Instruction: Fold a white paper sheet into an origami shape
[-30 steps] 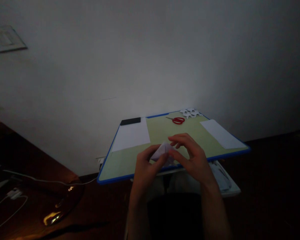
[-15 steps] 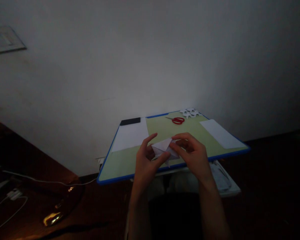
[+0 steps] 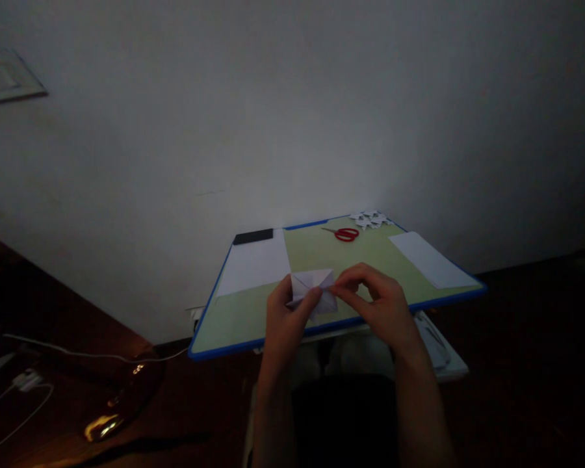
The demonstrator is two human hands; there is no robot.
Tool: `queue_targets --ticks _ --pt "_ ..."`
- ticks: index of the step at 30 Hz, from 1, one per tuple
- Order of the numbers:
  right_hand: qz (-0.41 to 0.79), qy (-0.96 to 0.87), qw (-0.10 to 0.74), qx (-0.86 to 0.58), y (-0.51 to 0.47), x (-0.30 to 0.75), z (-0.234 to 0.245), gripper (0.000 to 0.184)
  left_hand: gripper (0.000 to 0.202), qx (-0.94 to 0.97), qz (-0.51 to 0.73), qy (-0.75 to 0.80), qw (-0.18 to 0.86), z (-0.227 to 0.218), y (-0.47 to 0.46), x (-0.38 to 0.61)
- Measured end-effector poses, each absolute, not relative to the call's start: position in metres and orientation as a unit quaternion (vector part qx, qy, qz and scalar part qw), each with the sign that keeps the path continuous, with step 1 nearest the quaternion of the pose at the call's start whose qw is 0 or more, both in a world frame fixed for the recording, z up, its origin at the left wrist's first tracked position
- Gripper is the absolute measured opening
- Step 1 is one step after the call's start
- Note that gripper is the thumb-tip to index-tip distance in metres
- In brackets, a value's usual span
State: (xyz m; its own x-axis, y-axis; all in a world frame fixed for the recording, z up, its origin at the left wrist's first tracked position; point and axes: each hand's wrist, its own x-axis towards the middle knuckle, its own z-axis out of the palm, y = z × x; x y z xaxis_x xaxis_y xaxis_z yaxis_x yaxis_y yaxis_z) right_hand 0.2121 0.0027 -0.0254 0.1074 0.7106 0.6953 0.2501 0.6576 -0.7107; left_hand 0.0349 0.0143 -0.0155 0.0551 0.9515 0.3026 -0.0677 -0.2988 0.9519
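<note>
A small folded white paper (image 3: 327,300) with diagonal creases is held up over the front edge of the green board (image 3: 244,325). My left hand (image 3: 288,305) grips it from the left, thumb pressed on its middle and fingers behind it. At the paper's right side, my right hand (image 3: 375,296) pinches its edge between thumb and forefinger. Part of the paper is hidden behind my left thumb. Beyond the hands lie red-handled scissors (image 3: 346,234), their blades pointing left.
White sheets (image 3: 253,263) lie on the board's left, under a dark flat object (image 3: 253,236). Another white paper stack (image 3: 429,260) lies on the right. Several folded white paper pieces (image 3: 371,220) sit at the back right, near the wall (image 3: 292,117). A white cable (image 3: 102,354) hangs at left.
The paper now faces me flatter and squarer. My left forefinger, raised before, has closed behind it. My right hand has moved from the paper's top to a pinch at its right side.
</note>
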Motion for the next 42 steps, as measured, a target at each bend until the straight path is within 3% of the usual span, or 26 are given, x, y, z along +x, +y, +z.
queue_targets --ticks 11,20,37,42 --pt "0.148 -0.694 0.602 -0.366 -0.002 0.219 -0.025 0.001 0.026 0.62 0.538 0.395 0.414 -0.011 0.009 0.034" --pt "0.136 -0.706 0.63 -0.294 -0.002 0.223 -0.028 0.011 0.045 0.567 0.536 0.374 0.501 -0.014 0.01 0.029" --pt "0.1 -0.713 0.617 -0.318 -0.007 0.219 -0.026 0.02 0.042 0.519 0.567 0.384 0.511 -0.021 0.015 0.034" --pt "0.101 -0.707 0.615 -0.334 -0.007 0.214 -0.024 0.01 0.041 0.513 0.583 0.382 0.5 -0.025 0.017 0.034"
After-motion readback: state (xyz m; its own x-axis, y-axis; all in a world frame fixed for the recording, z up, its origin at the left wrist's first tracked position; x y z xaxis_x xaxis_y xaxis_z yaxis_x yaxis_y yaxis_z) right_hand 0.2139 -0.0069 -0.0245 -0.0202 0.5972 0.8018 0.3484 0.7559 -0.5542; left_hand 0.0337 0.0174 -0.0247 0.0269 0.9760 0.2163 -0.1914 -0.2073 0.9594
